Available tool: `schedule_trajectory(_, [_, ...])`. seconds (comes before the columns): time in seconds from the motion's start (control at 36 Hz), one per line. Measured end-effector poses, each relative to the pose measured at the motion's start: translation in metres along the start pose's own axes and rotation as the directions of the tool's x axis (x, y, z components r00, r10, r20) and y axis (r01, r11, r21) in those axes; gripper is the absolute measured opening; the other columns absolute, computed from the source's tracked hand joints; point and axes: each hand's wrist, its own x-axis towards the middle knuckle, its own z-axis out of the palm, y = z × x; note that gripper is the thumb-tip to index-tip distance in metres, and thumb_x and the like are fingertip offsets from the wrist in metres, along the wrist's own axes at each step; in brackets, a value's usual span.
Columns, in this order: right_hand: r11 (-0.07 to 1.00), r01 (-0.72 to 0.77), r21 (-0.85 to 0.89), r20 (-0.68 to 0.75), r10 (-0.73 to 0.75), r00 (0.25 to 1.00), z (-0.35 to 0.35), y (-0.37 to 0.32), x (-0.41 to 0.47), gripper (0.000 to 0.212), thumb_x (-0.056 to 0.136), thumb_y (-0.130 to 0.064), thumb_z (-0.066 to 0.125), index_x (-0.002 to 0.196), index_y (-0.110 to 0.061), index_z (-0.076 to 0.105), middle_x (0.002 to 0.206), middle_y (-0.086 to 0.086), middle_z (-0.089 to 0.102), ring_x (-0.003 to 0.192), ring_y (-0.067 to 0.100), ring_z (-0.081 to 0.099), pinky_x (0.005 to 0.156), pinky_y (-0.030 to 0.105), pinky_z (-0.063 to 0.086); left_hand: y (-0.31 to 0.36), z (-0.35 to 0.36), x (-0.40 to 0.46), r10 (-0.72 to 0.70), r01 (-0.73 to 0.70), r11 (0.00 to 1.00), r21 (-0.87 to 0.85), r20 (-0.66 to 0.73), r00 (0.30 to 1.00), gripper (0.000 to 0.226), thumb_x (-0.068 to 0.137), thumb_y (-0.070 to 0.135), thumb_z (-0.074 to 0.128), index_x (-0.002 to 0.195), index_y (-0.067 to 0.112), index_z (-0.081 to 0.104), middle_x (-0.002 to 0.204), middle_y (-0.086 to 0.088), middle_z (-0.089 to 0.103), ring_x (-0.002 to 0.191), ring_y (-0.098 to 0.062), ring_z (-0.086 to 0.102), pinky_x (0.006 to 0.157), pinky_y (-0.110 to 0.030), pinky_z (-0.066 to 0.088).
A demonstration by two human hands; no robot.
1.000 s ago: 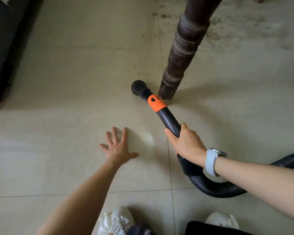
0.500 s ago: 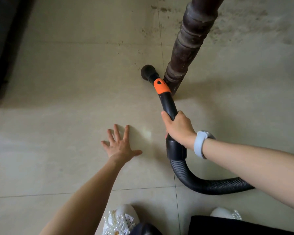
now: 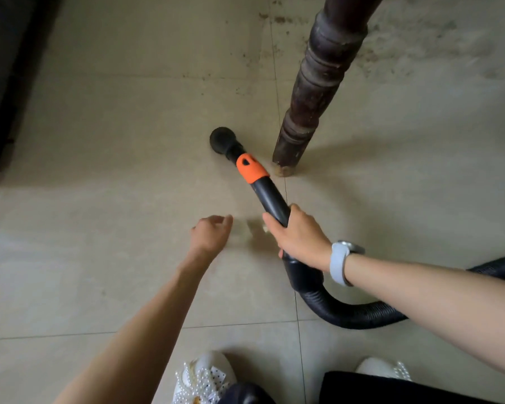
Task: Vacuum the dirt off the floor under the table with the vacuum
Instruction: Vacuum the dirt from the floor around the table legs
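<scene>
R hand (image 3: 299,237) grip wraps black vacuum wand w/ orange collar (image 3: 270,196); round black nozzle (image 3: 222,139) on floor just left of dark turned-wood counter leg (image 3: 312,91). L hand (image 3: 210,234) loosely curled, holds nothing. Brown dirt patch (image 3: 405,45) lies far, right of leg: suggest pushing nozzle flat, slow passes round leg.

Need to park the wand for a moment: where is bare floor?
Bare tile left of the brush head, up to the dark furniture. Crowded by the table leg; hose loops under the right hand.

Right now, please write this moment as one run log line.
right hand grips black vacuum wand | round brush nozzle beside dark wooden table leg | left hand loosely curled, empty
</scene>
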Motion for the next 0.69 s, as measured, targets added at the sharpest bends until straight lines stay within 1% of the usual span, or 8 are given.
schedule_trajectory(0.06, [0.999, -0.015, -0.050, 0.005, 0.016, 1.000, 0.002, 0.009, -0.012, 0.040, 0.087, -0.055, 0.053, 0.087, -0.016, 0.045, 0.073, 0.010, 0.065, 0.060, 0.031, 0.066, 0.063, 0.044, 0.056, 0.023, -0.007, -0.009, -0.024, 0.027, 0.929, -0.370, 0.013, 1.000, 0.028, 0.099, 0.035, 0.045, 0.104, 0.013, 0.061, 0.095, -0.010, 0.063, 0.094, -0.025, 0.060, 0.081, -0.028, 0.040])
schedule_trajectory(0.14, [0.992, -0.014, -0.127, 0.040, 0.019, 0.999, 0.001, 0.018, -0.025, 0.044, 0.087, -0.057, 0.051, 0.090, -0.014, 0.045, 0.073, 0.009, 0.064, 0.061, 0.029, 0.066, 0.062, 0.043, 0.056, 0.051, -0.008, -0.018, 0.014, 0.075, 0.817, -0.572, 0.150, 0.989, 0.031, 0.099, 0.044, 0.040, 0.115, 0.019, 0.049, 0.103, -0.001, 0.062, 0.094, -0.015, 0.061, 0.085, -0.032, 0.044])
schedule_trajectory(0.19, [0.982, -0.016, -0.191, 0.063, 0.028, 0.998, 0.001, 0.021, -0.031, 0.046, 0.087, -0.059, 0.049, 0.091, -0.013, 0.044, 0.074, 0.007, 0.064, 0.064, 0.028, 0.065, 0.064, 0.041, 0.055, 0.063, -0.003, -0.022, 0.046, 0.085, 0.795, -0.600, 0.198, 0.979, 0.036, 0.098, 0.045, 0.043, 0.121, 0.016, 0.046, 0.109, -0.003, 0.060, 0.093, -0.014, 0.062, 0.085, -0.032, 0.049])
schedule_trajectory(0.25, [0.973, -0.021, -0.231, 0.086, 0.042, 0.995, 0.000, 0.023, -0.033, 0.046, 0.087, -0.058, 0.049, 0.091, -0.013, 0.043, 0.075, 0.007, 0.064, 0.067, 0.028, 0.064, 0.066, 0.038, 0.053, 0.069, 0.003, -0.025, 0.030, 0.099, 0.808, -0.581, 0.208, 0.978, 0.042, 0.097, 0.039, 0.050, 0.127, 0.012, 0.043, 0.114, -0.007, 0.058, 0.091, -0.013, 0.062, 0.076, -0.028, 0.052])
schedule_trajectory(0.33, [0.974, -0.016, -0.225, 0.149, 0.050, 0.988, 0.000, 0.027, -0.033, 0.042, 0.088, -0.055, 0.051, 0.091, -0.014, 0.042, 0.076, 0.008, 0.065, 0.067, 0.028, 0.065, 0.065, 0.038, 0.052, 0.065, 0.009, -0.029, 0.018, 0.096, 0.834, -0.543, 0.201, 0.979, 0.039, 0.096, 0.037, 0.051, 0.127, 0.014, 0.044, 0.116, -0.007, 0.058, 0.097, -0.017, 0.060, 0.068, -0.024, 0.047])
schedule_trajectory(0.42, [0.987, 0.018, -0.159, 0.175, 0.010, 0.984, 0.004, 0.028, -0.034, 0.034, 0.089, -0.044, 0.055, 0.097, -0.013, 0.041, 0.077, 0.008, 0.062, 0.062, 0.028, 0.064, 0.057, 0.036, 0.051, 0.056, 0.009, -0.028, -0.005, 0.117, 0.835, -0.537, 0.205, 0.979, 0.038, 0.096, 0.037, 0.053, 0.126, 0.016, 0.045, 0.121, -0.006, 0.057, 0.108, -0.022, 0.058, 0.078, -0.029, 0.045])
schedule_trajectory(0.53, [0.988, 0.079, -0.135, 0.164, -0.057, 0.985, 0.017, 0.022, -0.034, 0.025, 0.089, -0.023, 0.054, 0.103, -0.014, 0.036, 0.074, 0.002, 0.051, 0.059, 0.023, 0.052, 0.053, 0.030, 0.038, 0.045, 0.006, -0.024, -0.018, 0.127, 0.852, -0.508, 0.213, 0.977, 0.054, 0.093, 0.038, 0.057, 0.137, 0.013, 0.041, 0.128, -0.007, 0.055, 0.113, -0.023, 0.055, 0.082, -0.032, 0.043])
schedule_trajectory(0.69, [0.986, 0.096, -0.133, 0.123, -0.079, 0.989, -0.001, 0.024, -0.027, 0.034, 0.093, -0.043, 0.051, 0.099, -0.011, 0.039, 0.071, 0.002, 0.052, 0.057, 0.024, 0.053, 0.054, 0.031, 0.040, 0.056, 0.009, -0.025, 0.002, 0.131, 0.838, -0.530, 0.243, 0.970, 0.056, 0.090, 0.042, 0.060, 0.134, 0.013, 0.043, 0.125, -0.007, 0.057, 0.111, -0.021, 0.058, 0.087, -0.033, 0.047])
